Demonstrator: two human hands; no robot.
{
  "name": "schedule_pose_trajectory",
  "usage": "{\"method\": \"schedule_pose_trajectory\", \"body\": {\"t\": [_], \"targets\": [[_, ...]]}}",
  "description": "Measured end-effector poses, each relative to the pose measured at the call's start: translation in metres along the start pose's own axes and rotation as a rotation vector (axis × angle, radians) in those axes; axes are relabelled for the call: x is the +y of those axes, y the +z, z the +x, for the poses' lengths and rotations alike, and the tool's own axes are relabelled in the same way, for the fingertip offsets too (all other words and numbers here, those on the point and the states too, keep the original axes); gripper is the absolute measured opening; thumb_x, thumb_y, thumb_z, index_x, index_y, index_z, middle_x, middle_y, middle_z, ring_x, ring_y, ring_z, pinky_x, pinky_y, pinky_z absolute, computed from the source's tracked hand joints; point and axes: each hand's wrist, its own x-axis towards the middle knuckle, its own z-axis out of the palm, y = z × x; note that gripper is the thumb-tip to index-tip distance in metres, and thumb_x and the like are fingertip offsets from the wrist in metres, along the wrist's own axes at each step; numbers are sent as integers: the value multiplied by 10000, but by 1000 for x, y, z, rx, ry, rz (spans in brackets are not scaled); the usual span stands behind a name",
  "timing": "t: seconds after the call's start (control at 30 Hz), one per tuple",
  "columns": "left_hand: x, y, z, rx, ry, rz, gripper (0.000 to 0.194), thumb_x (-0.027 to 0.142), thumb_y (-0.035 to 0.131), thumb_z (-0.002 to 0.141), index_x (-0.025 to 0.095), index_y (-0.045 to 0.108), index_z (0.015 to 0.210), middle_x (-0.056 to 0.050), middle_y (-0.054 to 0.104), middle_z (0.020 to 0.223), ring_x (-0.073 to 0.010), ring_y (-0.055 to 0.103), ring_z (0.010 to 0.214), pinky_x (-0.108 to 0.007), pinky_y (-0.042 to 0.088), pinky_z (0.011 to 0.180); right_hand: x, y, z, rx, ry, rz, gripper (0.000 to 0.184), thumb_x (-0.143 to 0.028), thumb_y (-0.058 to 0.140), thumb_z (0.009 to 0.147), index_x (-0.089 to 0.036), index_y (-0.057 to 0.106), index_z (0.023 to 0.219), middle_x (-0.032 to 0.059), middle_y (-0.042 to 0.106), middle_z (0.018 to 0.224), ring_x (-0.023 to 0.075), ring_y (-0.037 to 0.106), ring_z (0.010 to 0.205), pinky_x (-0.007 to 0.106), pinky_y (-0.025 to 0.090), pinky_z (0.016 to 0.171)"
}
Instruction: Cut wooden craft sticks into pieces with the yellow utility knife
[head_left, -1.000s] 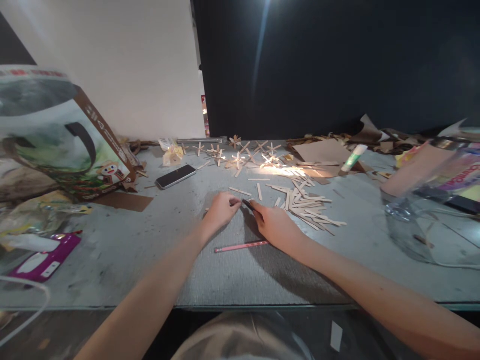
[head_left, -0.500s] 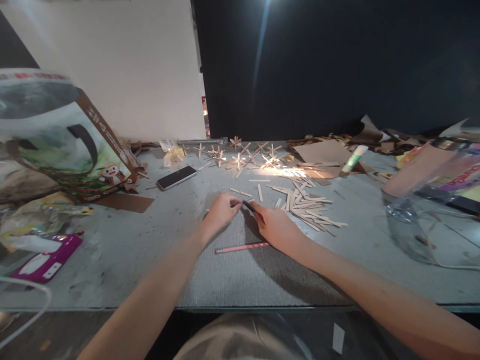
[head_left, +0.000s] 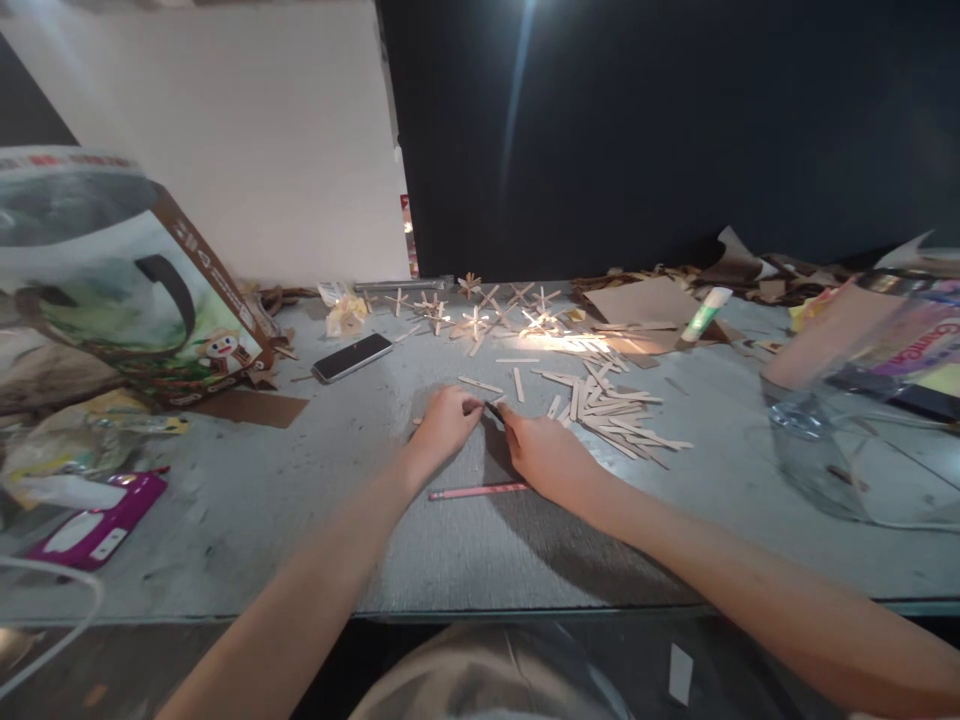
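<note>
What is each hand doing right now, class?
Left hand: closed, pinning a small stick on the table.
Right hand: closed on a dark tool.

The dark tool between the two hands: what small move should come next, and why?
Probably draw the tool across the stick. The right hand holds its tip at the left hand, which presses the stick on the table.

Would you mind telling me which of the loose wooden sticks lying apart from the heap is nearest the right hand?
The short stick lying almost end-on just beyond the right hand; the slanted stick to its left sits closer to the left hand.
</note>
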Motion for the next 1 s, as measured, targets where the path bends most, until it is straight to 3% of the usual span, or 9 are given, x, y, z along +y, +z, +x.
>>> {"method": "schedule_pose_trajectory", "body": {"t": [0.23, 0.73, 0.87, 1.0], "targets": [[0, 6, 1, 20, 21, 60, 178, 98, 637, 821, 168, 774, 732, -65, 721, 767, -193, 629, 773, -283, 446, 737, -1, 2, 1, 2, -3, -46, 536, -185, 326, 1001, -133, 362, 1533, 175, 743, 945, 301, 725, 895, 330, 476, 702], [-2, 8, 3, 20, 36, 32, 204, 82, 636, 817, 170, 738, 664, -48, 711, 714, -182, 630, 739, -272, 434, 707, 0, 0, 4, 18, -21, -3, 507, -133, 361, 959, -142, 450, 1459, 156, 746, 935, 295, 730, 880, 314, 470, 673], [-2, 8, 2, 24, -11, 7, 167, 85, 650, 808, 176, 776, 747, -45, 736, 750, -173, 640, 726, -263, 438, 699, 1, 2, 1, 25, -17, -29, 532, -152, 353, 975, -143, 397, 1505, 167, 741, 959, 301, 728, 904, 324, 483, 688], [-2, 7, 3, 34, 2, -6, 177, 68, 653, 800, 174, 761, 707, -43, 726, 731, -166, 631, 720, -254, 438, 697, -1, 2, 1, 9, -18, -63, 551, -153, 345, 982, -119, 348, 1532, 178, 736, 977, 300, 724, 930, 332, 496, 726]]}}
